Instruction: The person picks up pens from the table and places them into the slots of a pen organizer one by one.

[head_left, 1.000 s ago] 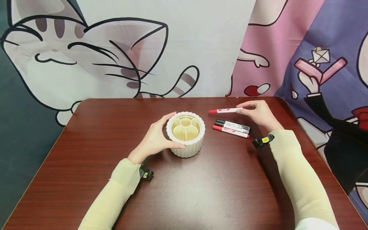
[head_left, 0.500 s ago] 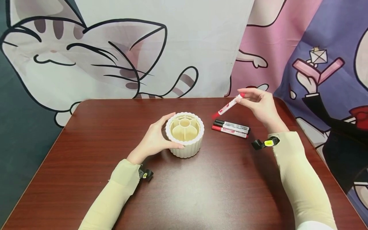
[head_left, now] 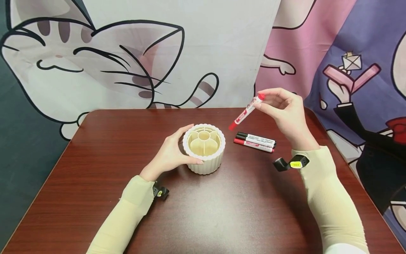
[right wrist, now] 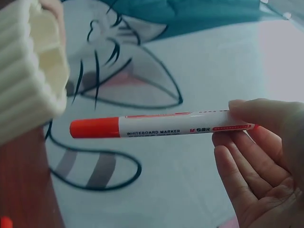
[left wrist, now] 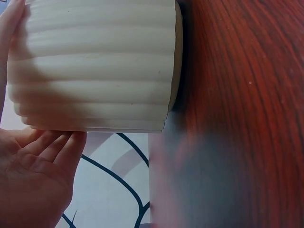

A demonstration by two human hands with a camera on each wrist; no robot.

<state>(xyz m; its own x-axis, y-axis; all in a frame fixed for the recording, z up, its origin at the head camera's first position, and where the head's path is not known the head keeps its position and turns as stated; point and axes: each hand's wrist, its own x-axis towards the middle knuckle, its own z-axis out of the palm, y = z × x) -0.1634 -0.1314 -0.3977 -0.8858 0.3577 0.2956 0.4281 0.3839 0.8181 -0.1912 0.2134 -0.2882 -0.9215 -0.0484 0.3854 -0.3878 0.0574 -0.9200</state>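
A cream pen holder (head_left: 206, 164) with ribbed sides and several inner compartments stands upright on the table. My left hand (head_left: 169, 151) grips it from the left, thumb on the near side and fingers round the far side. Above the table, to the right of the holder, my right hand (head_left: 285, 113) pinches a red-capped whiteboard marker (head_left: 245, 113) near its upper end. The marker slants, its red cap down and to the left, apart from the holder. In the right wrist view its white barrel (right wrist: 166, 126) shows printed lettering.
Black markers (head_left: 258, 138) and a red marker (head_left: 253, 145) lie side by side on the table (head_left: 203, 218), right of the holder. Behind the table's far edge hangs a cartoon-printed cloth (head_left: 234, 53).
My right hand has lifted the red whiteboard marker higher and tilted it from nearly level to a slant, cap downward. My left hand and the pen holder have stayed in place.
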